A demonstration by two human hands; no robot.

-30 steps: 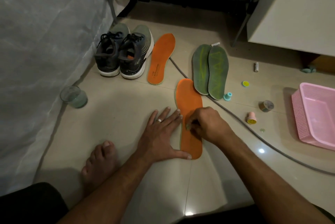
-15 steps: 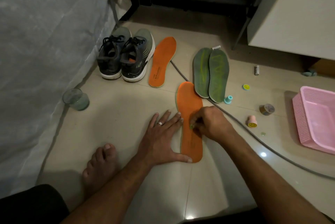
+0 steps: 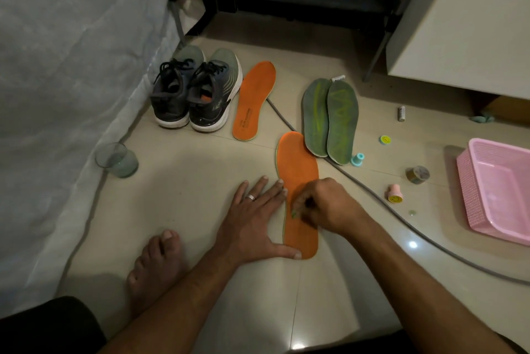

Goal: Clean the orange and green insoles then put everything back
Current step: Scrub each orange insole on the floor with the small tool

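I see the near orange insole [image 3: 298,170] lying flat on the tiled floor [image 3: 186,181], toe end pointing away from the person. The left hand [image 3: 255,219] lies flat beside its left edge, fingers straight and spread, fingertips touching the rim and the thumb reaching across to the heel end. A ring shows on one finger.

The right hand [image 3: 324,206] sits on top of the middle of that insole with fingers curled inward. Something small and greenish shows at the fingertips, too small for me to identify, so I cannot tell whether the hand holds anything or not.

The second orange insole [image 3: 253,101] lies farther off, just beside the pair of shoes [image 3: 195,95], printed side up. The two green insoles [image 3: 329,118] lie side by side, edges touching, to the right of the orange ones; their heel ends are near the toe of the near orange insole.

A grey cable [image 3: 372,196] runs across the floor under the green pair and past the right forearm. A glass [image 3: 117,160] stands at the left by the grey sheeting. A pink basket [image 3: 470,181] sits at the right edge. Between it and the insoles lie a roll of tape [image 3: 417,174], a pink stamp [image 3: 394,193], a teal stamp [image 3: 357,159] and a small battery [image 3: 401,113]. A bare foot [image 3: 156,262] rests on the floor near the left forearm.
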